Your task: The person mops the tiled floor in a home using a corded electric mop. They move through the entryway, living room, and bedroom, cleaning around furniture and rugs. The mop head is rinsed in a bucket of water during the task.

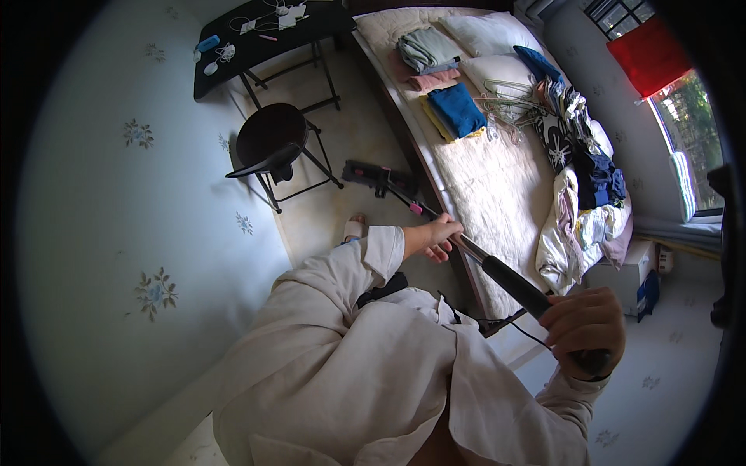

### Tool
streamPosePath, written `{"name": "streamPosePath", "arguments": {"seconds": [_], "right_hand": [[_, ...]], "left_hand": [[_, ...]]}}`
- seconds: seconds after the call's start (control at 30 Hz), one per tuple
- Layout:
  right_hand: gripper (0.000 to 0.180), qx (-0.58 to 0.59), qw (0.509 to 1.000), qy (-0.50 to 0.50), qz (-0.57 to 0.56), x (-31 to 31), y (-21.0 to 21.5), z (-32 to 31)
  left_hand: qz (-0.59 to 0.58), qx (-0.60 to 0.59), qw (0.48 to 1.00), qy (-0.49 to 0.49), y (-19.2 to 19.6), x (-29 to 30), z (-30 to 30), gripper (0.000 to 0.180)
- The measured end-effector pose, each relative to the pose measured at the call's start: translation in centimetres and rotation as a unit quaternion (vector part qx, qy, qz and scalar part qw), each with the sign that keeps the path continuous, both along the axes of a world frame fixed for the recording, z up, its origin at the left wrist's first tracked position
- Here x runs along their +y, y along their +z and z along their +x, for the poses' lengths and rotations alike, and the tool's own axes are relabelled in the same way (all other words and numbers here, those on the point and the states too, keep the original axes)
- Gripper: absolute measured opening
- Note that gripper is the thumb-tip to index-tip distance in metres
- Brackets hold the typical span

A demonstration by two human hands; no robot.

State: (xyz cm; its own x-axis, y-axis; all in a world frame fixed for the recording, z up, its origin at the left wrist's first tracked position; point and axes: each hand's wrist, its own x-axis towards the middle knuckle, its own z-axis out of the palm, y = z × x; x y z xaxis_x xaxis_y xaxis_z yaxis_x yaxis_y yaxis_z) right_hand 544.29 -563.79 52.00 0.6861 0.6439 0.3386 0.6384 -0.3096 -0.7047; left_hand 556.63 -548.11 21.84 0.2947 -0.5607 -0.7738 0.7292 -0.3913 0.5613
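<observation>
Both of my hands are on a flat mop with a long pole and a black grip [517, 286]. My right hand [584, 326] wraps round the black grip close to its end, at the lower right. Farther down the pole, my left hand [437, 237] is closed round the thinner metal part, thumb and fingers bent. The pole slants away to the far left, past a pink joint, to the dark mop head [381, 177]. That head lies flat on the tiled floor [350, 140] between the chair and the bed.
A black folding chair [272, 136] stands left of the mop head, before a black table [272, 35] with cables. The bed [489, 186] runs along the right, bearing folded clothes [457, 109], hangers [505, 105] and heaped clothes [598, 179]. A white box [625, 268] sits beyond its near corner.
</observation>
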Motion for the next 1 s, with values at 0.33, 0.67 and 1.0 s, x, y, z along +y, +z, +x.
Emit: {"name": "streamPosePath", "arguments": {"seconds": [0.33, 0.67, 1.0], "right_hand": [[0.012, -0.093, 0.973, -0.176, 0.118, 8.0, 0.5, 5.9], [0.016, -0.016, 0.972, -0.228, 0.058, 17.2, -7.4, 23.6], [0.016, 0.033, 0.993, -0.081, -0.081, 20.7, -13.0, 32.6]], "left_hand": [[-0.133, -0.003, 0.953, 0.272, 0.7, 2.3, 8.4, 0.023], [-0.121, -0.085, 0.937, 0.317, -5.2, 9.8, 32.7, 0.022], [-0.058, -0.114, 0.943, 0.308, -12.6, 14.8, 39.6, 0.019]]}}
